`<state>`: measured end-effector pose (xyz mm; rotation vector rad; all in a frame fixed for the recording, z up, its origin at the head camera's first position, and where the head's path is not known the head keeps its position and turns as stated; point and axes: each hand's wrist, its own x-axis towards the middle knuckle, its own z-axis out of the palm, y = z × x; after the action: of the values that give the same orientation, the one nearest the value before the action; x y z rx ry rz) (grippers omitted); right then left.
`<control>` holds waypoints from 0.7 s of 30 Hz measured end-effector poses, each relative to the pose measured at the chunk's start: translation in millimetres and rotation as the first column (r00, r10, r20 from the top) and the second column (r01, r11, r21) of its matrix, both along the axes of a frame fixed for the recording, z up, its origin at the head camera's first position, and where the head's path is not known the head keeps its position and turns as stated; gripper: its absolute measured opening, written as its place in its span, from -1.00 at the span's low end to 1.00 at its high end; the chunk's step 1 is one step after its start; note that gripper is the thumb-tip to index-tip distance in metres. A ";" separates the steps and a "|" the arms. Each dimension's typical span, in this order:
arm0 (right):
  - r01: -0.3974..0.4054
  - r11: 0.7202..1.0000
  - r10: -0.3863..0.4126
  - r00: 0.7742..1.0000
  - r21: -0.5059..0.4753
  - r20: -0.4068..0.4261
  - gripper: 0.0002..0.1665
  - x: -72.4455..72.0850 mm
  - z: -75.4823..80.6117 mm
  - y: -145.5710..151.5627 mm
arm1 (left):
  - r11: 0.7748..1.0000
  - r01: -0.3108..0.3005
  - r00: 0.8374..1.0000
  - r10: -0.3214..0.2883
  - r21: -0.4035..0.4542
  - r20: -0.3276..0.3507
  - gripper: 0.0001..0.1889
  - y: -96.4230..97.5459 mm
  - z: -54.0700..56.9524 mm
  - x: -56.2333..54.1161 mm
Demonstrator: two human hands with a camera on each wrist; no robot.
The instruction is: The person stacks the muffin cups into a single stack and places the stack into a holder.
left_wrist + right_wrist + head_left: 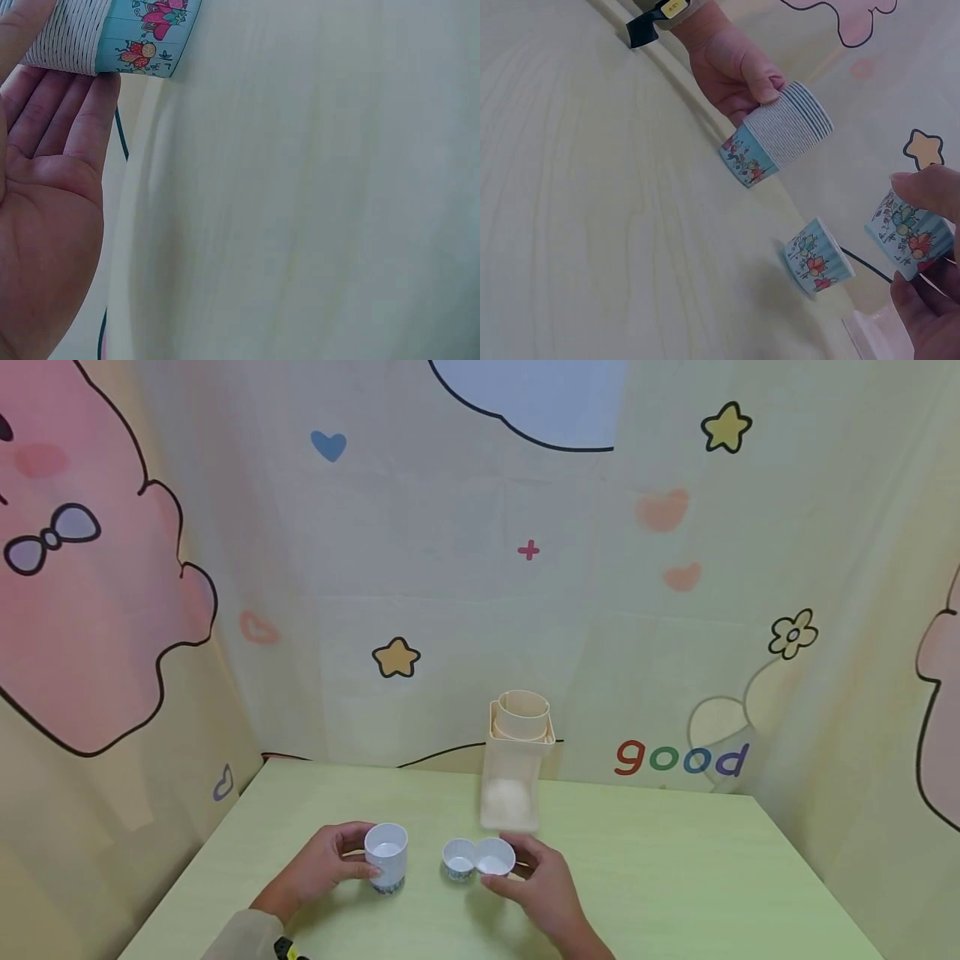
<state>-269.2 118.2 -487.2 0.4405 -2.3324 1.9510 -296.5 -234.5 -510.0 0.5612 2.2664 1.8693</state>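
Note:
My left hand (326, 864) grips a stack of nested paper cups (386, 860), thumb on the near side and fingers round the far side. Its lowest cup shows light blue with fruit prints in the left wrist view, under several white rims. With thumb and fingers my right hand (546, 883) pinches a single paper cup (913, 232) of the same pattern, mouth up. Another such paper cup (816, 259) stands upright on the table, left of the held one in the head view. Both of these cups look hollow inside from above.
A cream plastic holder (512, 777) with a round tube at its top stands at the table's back edge, beyond the cups. The pale wood-grain table (660, 868) meets a printed curtain (450, 568) at the back and sides.

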 end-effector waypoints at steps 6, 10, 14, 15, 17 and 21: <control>-0.018 0.999 0.018 1.000 -0.026 0.006 -0.28 -0.5 8.5 -12.5 | 1.000 -0.006 1.000 0.006 -0.010 -0.004 -0.28 0.1 0.1 0.4; -0.034 0.998 0.034 0.999 -0.045 -0.002 -0.28 -1.1 14.4 -20.7 | 1.000 -0.011 1.000 0.011 -0.013 -0.008 -0.29 0.5 -0.6 0.5; -0.053 0.998 0.052 0.999 -0.042 -0.014 -0.29 -2.8 19.6 -29.1 | 1.000 -0.006 1.000 0.006 -0.012 -0.012 -0.28 -0.2 -1.1 0.0; -0.058 0.997 0.057 0.998 -0.042 -0.015 -0.29 -3.2 20.7 -31.1 | 1.000 -0.006 1.000 0.006 -0.013 -0.011 -0.28 -0.3 -1.0 0.0; -0.068 0.997 0.068 0.998 -0.040 -0.012 -0.28 -4.4 23.0 -35.0 | 1.000 -0.011 1.000 0.011 -0.014 0.000 -0.28 -0.5 -1.1 -0.5; -0.088 0.995 0.088 0.996 -0.056 -0.007 -0.28 -6.0 28.0 -42.3 | 1.000 -0.011 1.000 0.011 -0.009 0.002 -0.29 -0.3 -1.3 -1.1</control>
<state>-275.2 75.9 -459.2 0.5524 -2.2865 2.0453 -297.6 -234.8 -511.3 0.5464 2.2795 1.8626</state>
